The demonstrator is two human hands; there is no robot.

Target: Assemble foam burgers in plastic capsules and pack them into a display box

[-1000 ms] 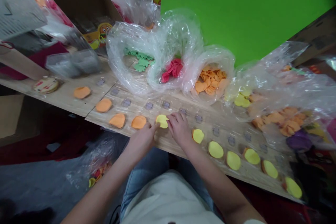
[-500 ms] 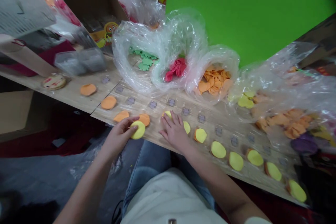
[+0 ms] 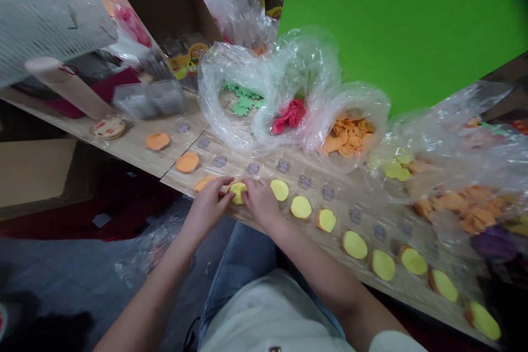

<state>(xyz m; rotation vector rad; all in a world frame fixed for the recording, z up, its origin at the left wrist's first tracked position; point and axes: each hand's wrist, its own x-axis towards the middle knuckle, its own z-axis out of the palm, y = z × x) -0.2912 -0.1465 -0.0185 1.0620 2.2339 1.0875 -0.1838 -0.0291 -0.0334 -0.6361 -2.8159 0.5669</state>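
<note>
A yellow round disc sits between my two hands at the near edge of the table, over the spot of an orange disc. My left hand pinches its left edge with thumb and fingers. At its right edge, my right hand has curled fingers on it; the fingertips are partly hidden. Just left, an orange disc is partly covered by my left hand. Rightward runs a row of yellow discs, some with orange showing beneath. Further left lie orange discs without yellow on top.
Behind the row, small clear packets with grey shapes lie on the wooden table. Plastic bags hold green pieces, red pieces and orange discs. A green panel stands behind; clear trays are at left.
My left hand has brought the yellow disc rightward onto the orange disc. My right hand has left the neighbouring yellow disc and moved left to this one. The view has shifted slightly.
</note>
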